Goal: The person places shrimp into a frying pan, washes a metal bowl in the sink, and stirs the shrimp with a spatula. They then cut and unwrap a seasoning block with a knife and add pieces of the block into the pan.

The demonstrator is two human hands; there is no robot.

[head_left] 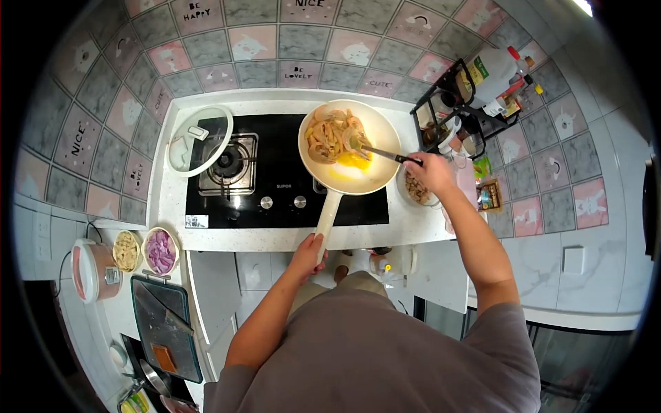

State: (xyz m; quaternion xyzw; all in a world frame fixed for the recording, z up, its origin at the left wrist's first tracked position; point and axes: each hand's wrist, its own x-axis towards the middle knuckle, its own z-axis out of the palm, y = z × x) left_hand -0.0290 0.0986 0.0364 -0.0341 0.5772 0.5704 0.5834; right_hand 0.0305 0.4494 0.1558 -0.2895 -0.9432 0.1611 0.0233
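My left hand [309, 257] is closed round the cream handle [329, 219] of a frying pan [387, 120] on the right side of the hob. My right hand [432, 172] grips the black handle of a metal spatula [387, 154]. The spatula's head rests among the food in the pan, its exact shape partly hidden. Orange-brown pieces that look like shrimp [329, 134] fill the pan's left and upper part. Yellow oily liquid [354, 162] pools below them. Just under my right hand stands a bowl of brown chopped pieces [416, 188].
A glass lid [228, 138] lies by the left burner [227, 160]. Bowls of purple onion [160, 251] and pale slices [127, 250] stand at left, near a cutting board [155, 313] with a knife [165, 310]. A black rack [441, 103] of bottles stands at right.
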